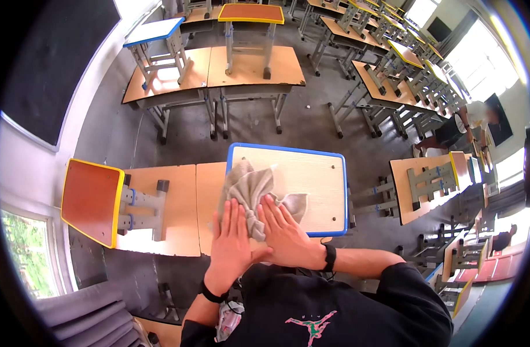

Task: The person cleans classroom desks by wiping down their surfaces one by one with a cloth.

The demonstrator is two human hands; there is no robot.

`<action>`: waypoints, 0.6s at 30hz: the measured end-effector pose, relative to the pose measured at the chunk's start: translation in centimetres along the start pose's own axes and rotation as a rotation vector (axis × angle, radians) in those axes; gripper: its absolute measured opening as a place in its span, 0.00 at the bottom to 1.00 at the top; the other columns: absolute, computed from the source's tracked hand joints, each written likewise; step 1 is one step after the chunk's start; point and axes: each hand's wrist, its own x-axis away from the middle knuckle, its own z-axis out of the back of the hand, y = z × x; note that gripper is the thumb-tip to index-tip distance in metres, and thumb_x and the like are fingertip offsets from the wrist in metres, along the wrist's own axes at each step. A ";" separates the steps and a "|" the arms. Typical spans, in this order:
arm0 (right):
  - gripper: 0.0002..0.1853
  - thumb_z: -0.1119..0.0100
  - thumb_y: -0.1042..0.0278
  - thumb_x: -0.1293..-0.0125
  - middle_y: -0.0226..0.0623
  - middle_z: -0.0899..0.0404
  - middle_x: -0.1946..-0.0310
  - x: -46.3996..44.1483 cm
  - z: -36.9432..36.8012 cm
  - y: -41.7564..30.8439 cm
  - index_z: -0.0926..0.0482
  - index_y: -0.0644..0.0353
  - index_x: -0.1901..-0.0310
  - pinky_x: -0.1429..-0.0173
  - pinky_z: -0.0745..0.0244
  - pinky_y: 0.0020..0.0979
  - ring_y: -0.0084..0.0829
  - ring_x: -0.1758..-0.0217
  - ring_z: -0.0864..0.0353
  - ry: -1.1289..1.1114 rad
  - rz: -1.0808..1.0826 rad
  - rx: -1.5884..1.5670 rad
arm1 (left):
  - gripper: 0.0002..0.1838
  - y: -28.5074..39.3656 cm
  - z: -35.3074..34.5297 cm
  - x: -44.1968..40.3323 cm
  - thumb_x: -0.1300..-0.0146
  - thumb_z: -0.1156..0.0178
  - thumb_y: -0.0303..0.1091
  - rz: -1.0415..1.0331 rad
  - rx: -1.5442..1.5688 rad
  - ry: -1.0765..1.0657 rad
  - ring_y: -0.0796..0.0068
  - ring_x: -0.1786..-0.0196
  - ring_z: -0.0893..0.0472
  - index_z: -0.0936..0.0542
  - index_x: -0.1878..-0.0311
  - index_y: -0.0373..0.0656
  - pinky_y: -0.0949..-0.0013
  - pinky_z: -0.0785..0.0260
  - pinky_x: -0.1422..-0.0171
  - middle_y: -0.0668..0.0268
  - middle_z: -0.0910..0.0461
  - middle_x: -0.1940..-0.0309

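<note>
A crumpled grey-beige cloth point(249, 184) lies on the pale seat point(305, 173) of a blue-rimmed stool in front of me. My left hand point(231, 238) rests flat on the cloth's near left part, fingers stretched out and pointing away from me. Beside it my right hand point(283, 236) is also laid flat, its fingertips on the cloth and its thumb side close to the left hand. Neither hand is wrapped around anything. Part of the cloth is hidden under the fingers. The stool's legs are mostly hidden beneath its seat.
To the left, a brown yellow-rimmed stool point(91, 202) lies on its side on a wooden desk point(181, 208). Further desks point(250, 61) carrying stools fill the room ahead and to the right. Another person point(450, 130) stands at the far right. Dark floor point(276, 124) separates the rows.
</note>
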 end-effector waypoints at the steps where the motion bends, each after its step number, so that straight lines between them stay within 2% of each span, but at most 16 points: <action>1: 0.62 0.45 0.24 0.36 0.67 0.46 0.20 -0.8 -0.4 0.0 0.42 0.84 0.24 0.14 0.51 0.52 0.59 0.12 0.54 0.023 0.024 -0.023 | 0.69 -0.7 0.2 0.0 0.48 0.40 0.80 0.028 0.001 -0.017 0.45 0.13 0.49 0.39 0.23 0.21 0.40 0.61 0.12 0.38 0.43 0.19; 3: 0.62 0.46 0.23 0.36 0.68 0.46 0.20 -2.1 -0.3 0.0 0.43 0.84 0.25 0.14 0.50 0.52 0.59 0.12 0.54 0.016 0.052 0.009 | 0.69 -2.0 0.6 -0.2 0.47 0.39 0.79 0.064 0.031 -0.050 0.42 0.13 0.52 0.42 0.22 0.21 0.37 0.61 0.13 0.38 0.47 0.18; 6: 0.63 0.49 0.22 0.34 0.70 0.46 0.20 -3.7 -0.2 0.9 0.45 0.86 0.24 0.14 0.50 0.53 0.60 0.12 0.54 -0.016 0.096 0.038 | 0.69 -3.5 1.0 -1.1 0.47 0.37 0.77 0.037 0.057 -0.073 0.41 0.13 0.52 0.44 0.21 0.21 0.36 0.60 0.13 0.37 0.48 0.18; 8: 0.60 0.46 0.28 0.32 0.75 0.48 0.21 -4.9 -0.9 2.1 0.47 0.87 0.24 0.14 0.51 0.53 0.62 0.13 0.54 0.025 0.158 -0.003 | 0.69 -4.6 1.2 -2.1 0.46 0.36 0.76 0.013 0.075 -0.102 0.38 0.14 0.52 0.45 0.21 0.21 0.36 0.60 0.14 0.35 0.48 0.18; 11: 0.59 0.50 0.27 0.29 0.72 0.49 0.20 -7.1 -1.7 4.7 0.50 0.85 0.23 0.13 0.53 0.52 0.59 0.12 0.55 0.046 0.142 -0.008 | 0.66 -6.5 0.3 -4.6 0.40 0.38 0.74 -0.040 0.069 -0.080 0.32 0.15 0.53 0.46 0.21 0.20 0.38 0.59 0.13 0.33 0.50 0.18; 16: 0.59 0.55 0.24 0.27 0.64 0.55 0.16 -9.5 0.5 8.4 0.53 0.79 0.20 0.12 0.57 0.51 0.55 0.11 0.61 -0.081 0.056 -0.040 | 0.66 -6.9 0.2 -9.7 0.38 0.41 0.77 -0.040 -0.011 -0.117 0.31 0.15 0.54 0.46 0.21 0.20 0.41 0.59 0.13 0.33 0.52 0.18; 18: 0.57 0.55 0.25 0.26 0.61 0.56 0.15 -9.4 1.6 10.1 0.53 0.76 0.19 0.11 0.58 0.50 0.53 0.10 0.62 -0.105 0.027 -0.052 | 0.67 -5.7 0.7 -11.4 0.38 0.44 0.79 0.027 -0.091 -0.220 0.33 0.15 0.55 0.47 0.20 0.20 0.43 0.59 0.12 0.33 0.52 0.17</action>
